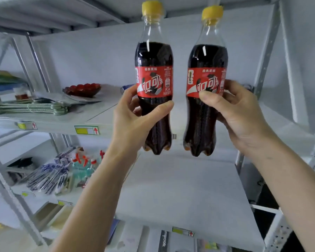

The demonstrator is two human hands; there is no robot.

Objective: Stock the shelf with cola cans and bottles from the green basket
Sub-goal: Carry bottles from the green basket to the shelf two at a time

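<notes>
Two cola bottles with yellow caps and red labels are held upright in the air in front of a white metal shelf (180, 188). My left hand (133, 120) grips the left bottle (154, 57) around its waist, below the label. My right hand (238, 113) grips the right bottle (206, 59) at the label, thumb across the front. Both bottle bases hang level with the front edge of the upper shelf board (102, 122). The green basket is out of view.
On the upper shelf at left lie a red glass dish (82, 90) and stacked green mats (31, 108). The lower left shelf holds packets and small bottles (62, 175). A slanted shelf upright (267, 50) stands at right. Yellow price tags (86, 130) line the shelf edges.
</notes>
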